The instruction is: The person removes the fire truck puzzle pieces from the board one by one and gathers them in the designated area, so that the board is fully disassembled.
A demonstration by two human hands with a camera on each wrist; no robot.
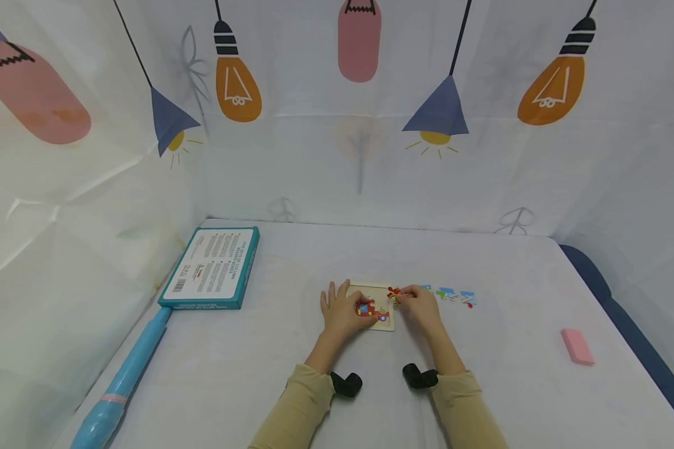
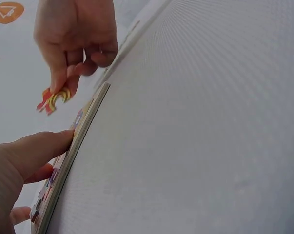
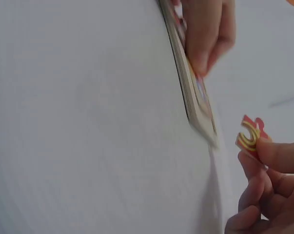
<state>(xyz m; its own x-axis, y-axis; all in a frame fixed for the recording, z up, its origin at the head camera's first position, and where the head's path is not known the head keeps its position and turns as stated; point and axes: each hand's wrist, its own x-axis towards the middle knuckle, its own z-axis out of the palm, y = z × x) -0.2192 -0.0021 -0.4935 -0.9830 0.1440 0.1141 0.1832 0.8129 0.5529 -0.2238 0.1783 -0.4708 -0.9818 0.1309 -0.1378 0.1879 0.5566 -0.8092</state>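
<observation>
At my ten o'clock, I see a box [image 1: 210, 268] with "COLUMN" and a barcode [image 1: 178, 285]; its tiny words are too blurry.

The site is booth-like. Lamp-printed sheeting [image 1: 314, 162] backs and flanks the white desk [image 1: 382, 362]. Wider premises cannot be identified.

The left hand [image 1: 345, 313] rests on the pale puzzle board [image 1: 374, 290], its fingers spread about the red-and-blue puzzle pieces [image 1: 365, 308] there. The right hand [image 1: 422, 309] pinches 1 red-and-yellow puzzle piece [image 1: 394, 296] by the board's right edge; blue puzzle pieces [image 1: 449, 293] lie to that hand's right. Leftward, a light-blue rod [image 1: 137, 362] reaches a teal box [image 1: 213, 265]. A pink block [image 1: 578, 346] lies far right. The white backdrop [image 1: 314, 168] bears 2 blue lamps [image 1: 447, 109].
</observation>
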